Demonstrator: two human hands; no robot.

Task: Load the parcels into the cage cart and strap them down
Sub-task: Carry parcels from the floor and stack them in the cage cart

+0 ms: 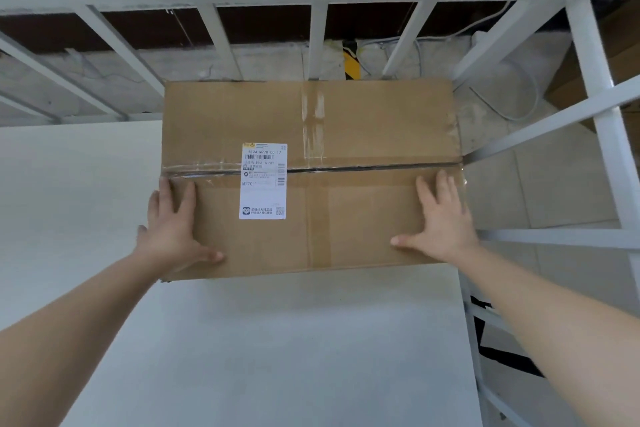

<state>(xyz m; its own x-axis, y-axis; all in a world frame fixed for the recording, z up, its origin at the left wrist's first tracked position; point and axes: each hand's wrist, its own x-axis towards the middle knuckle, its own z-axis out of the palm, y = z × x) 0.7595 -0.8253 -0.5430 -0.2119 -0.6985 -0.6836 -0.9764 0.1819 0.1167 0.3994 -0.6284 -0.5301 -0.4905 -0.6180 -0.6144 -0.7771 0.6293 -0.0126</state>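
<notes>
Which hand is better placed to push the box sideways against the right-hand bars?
Probably left. The left hand overlaps the box's left edge, with floor beside it, so it can push rightward; the right hand lies flat on top, next to the bars.

Matt brown cardboard parcel [311, 180] with glossy clear tape strips [313, 121] and a smooth white paper label [263, 181], on a matt white cart floor [259, 340] inside white-painted metal cage bars [588, 62].

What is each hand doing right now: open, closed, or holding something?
Left hand: open, fingers straight, pressing flat on the brown taped cardboard box.
Right hand: open, fingers spread, pressing flat on the same box.
</notes>
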